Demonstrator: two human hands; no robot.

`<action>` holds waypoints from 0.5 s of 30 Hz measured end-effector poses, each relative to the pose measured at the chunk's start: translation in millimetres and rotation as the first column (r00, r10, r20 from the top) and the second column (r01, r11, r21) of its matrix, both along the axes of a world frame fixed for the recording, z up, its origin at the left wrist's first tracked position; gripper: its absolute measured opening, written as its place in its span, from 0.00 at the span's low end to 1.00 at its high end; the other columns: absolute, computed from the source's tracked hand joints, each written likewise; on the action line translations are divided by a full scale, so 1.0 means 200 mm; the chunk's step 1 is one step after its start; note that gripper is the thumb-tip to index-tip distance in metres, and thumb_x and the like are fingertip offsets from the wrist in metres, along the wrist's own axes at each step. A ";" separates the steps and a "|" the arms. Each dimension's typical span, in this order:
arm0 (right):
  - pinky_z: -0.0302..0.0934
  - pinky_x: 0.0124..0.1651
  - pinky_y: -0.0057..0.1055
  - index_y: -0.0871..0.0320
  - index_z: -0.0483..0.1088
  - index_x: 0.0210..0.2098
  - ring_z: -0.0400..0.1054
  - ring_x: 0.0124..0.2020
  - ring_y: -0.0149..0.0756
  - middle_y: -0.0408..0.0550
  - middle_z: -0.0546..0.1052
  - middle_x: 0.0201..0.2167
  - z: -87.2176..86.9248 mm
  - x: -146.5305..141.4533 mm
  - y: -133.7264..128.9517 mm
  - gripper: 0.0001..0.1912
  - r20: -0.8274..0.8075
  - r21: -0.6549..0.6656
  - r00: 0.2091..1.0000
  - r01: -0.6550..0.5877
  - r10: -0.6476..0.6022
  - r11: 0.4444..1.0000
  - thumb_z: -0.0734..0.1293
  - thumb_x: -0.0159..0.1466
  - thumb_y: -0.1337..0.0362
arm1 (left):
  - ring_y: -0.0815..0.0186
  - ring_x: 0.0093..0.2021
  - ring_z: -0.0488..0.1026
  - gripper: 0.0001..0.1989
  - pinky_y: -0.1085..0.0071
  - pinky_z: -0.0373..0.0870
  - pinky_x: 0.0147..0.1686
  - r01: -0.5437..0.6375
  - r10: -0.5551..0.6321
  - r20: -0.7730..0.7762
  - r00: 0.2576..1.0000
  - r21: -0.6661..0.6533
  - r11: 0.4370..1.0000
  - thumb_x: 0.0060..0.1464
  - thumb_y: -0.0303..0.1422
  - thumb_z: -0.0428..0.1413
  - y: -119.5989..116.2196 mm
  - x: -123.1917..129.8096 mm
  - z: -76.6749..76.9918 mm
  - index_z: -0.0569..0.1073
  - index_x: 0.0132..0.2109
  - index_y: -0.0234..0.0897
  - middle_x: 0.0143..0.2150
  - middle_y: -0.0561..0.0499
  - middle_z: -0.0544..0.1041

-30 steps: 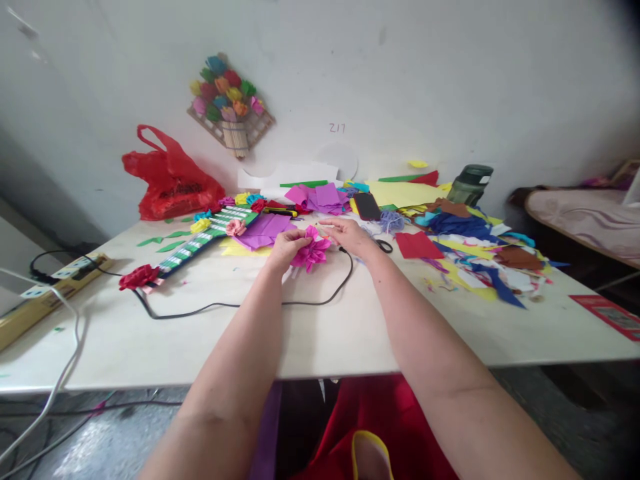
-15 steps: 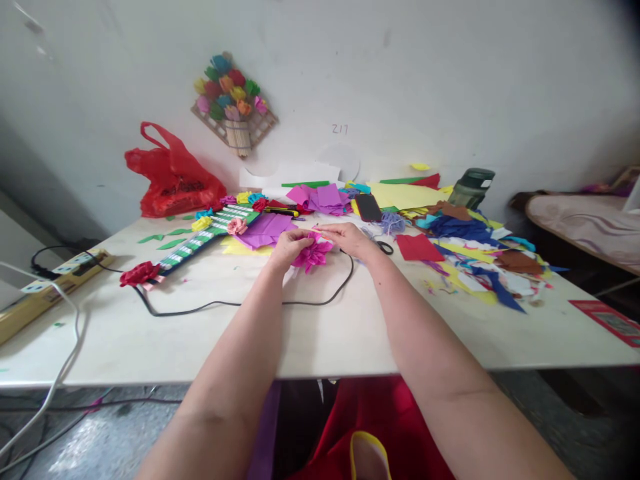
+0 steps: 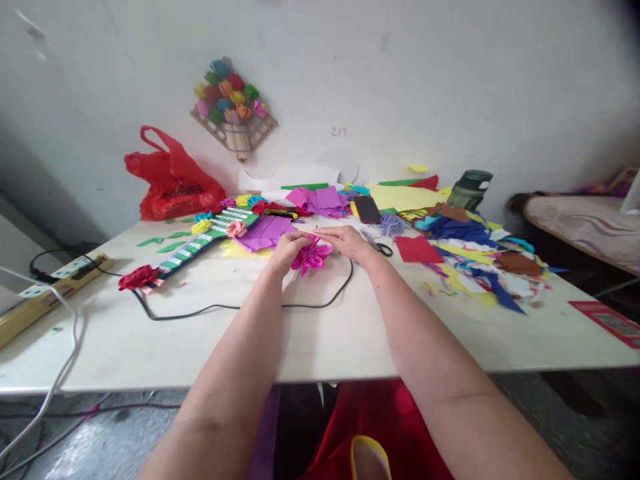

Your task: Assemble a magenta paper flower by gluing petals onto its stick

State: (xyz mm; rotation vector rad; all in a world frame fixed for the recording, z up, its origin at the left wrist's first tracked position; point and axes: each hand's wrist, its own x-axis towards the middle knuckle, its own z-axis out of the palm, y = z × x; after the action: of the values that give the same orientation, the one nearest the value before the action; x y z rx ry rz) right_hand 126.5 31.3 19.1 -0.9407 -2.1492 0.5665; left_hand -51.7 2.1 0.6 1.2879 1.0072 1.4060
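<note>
A magenta paper flower (image 3: 312, 259) with pointed petals is held between my two hands above the white table. My left hand (image 3: 289, 251) is closed on its left side, thumb and fingers pinching the petals. My right hand (image 3: 345, 241) reaches over the flower's upper right edge, fingers together and touching a petal there. Behind my left hand lie purple paper sheets (image 3: 263, 232). Scissors (image 3: 383, 249) with black handles rest just right of my right wrist, partly hidden by it.
A black cable (image 3: 210, 308) loops over the table. At left are a green-and-white striped piece (image 3: 200, 245) with paper roses, a red bag (image 3: 173, 183) and a power strip (image 3: 65, 287). At right, coloured scraps (image 3: 480, 257), a phone (image 3: 368, 209) and a bottle (image 3: 469, 191).
The flower has turned slightly, and its petals show more openly between my hands. My right fingers have shifted a little at its upper edge.
</note>
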 end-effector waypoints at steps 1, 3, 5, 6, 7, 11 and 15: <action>0.64 0.55 0.37 0.46 0.75 0.48 0.70 0.54 0.38 0.40 0.77 0.50 0.00 0.00 0.00 0.15 0.009 0.011 1.000 0.007 -0.007 1.000 0.64 0.63 0.64 | 0.66 0.24 0.70 0.08 0.72 0.64 0.25 0.002 -0.003 0.014 1.000 0.012 1.000 0.36 0.35 0.65 0.00 0.00 0.00 0.79 0.27 0.35 0.25 0.49 0.76; 0.63 0.55 0.37 0.45 0.75 0.48 0.71 0.53 0.38 0.40 0.77 0.49 0.00 0.00 0.00 0.15 0.034 0.038 0.999 0.028 -0.029 0.999 0.64 0.63 0.63 | 0.66 0.26 0.71 0.11 0.72 0.64 0.26 0.003 -0.004 0.030 1.000 0.032 0.999 0.37 0.38 0.66 0.01 0.00 -0.01 0.79 0.27 0.35 0.25 0.49 0.76; 0.64 0.55 0.37 0.44 0.75 0.48 0.71 0.52 0.38 0.40 0.78 0.49 0.01 0.00 -0.01 0.15 0.065 0.058 0.996 0.055 -0.059 0.997 0.64 0.64 0.62 | 0.67 0.26 0.70 0.13 0.72 0.64 0.26 0.000 -0.001 0.033 0.999 0.031 1.000 0.39 0.40 0.66 0.02 -0.01 -0.02 0.79 0.27 0.34 0.24 0.50 0.75; 0.64 0.55 0.37 0.44 0.75 0.48 0.71 0.52 0.39 0.40 0.78 0.49 0.01 0.00 -0.02 0.15 0.079 0.067 0.994 0.068 -0.073 0.995 0.64 0.64 0.62 | 0.67 0.25 0.70 0.13 0.72 0.64 0.26 -0.002 0.002 0.033 0.999 0.021 1.000 0.39 0.40 0.66 0.03 -0.01 -0.03 0.79 0.27 0.34 0.24 0.50 0.75; 0.64 0.54 0.36 0.43 0.75 0.48 0.72 0.52 0.39 0.39 0.78 0.48 0.02 0.00 -0.03 0.15 0.093 0.076 0.992 0.078 -0.085 0.994 0.64 0.64 0.62 | 0.67 0.25 0.70 0.13 0.72 0.64 0.26 -0.009 0.008 0.036 0.999 0.010 1.000 0.39 0.40 0.66 0.03 -0.01 -0.03 0.78 0.27 0.34 0.24 0.50 0.75; 0.65 0.53 0.36 0.42 0.75 0.48 0.72 0.52 0.40 0.39 0.77 0.49 0.04 -0.01 -0.05 0.15 0.132 0.111 0.986 0.091 -0.105 0.990 0.64 0.64 0.63 | 0.67 0.25 0.71 0.14 0.72 0.65 0.26 -0.013 0.014 0.051 0.999 -0.015 1.000 0.37 0.40 0.66 0.04 -0.02 -0.04 0.78 0.27 0.33 0.24 0.49 0.75; 0.65 0.52 0.36 0.41 0.74 0.48 0.72 0.52 0.41 0.38 0.77 0.49 0.06 -0.02 -0.07 0.15 0.142 0.117 0.983 0.102 -0.119 0.988 0.65 0.64 0.62 | 0.67 0.24 0.70 0.14 0.71 0.64 0.25 0.000 0.001 0.077 0.997 -0.017 1.000 0.36 0.40 0.67 0.03 -0.01 -0.03 0.77 0.26 0.33 0.23 0.49 0.74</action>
State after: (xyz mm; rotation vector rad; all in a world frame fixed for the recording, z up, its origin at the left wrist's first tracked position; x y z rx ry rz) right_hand 122.0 16.8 30.7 -1.0627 -2.2177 0.3295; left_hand -53.8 7.4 -5.1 1.2124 0.9656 1.4335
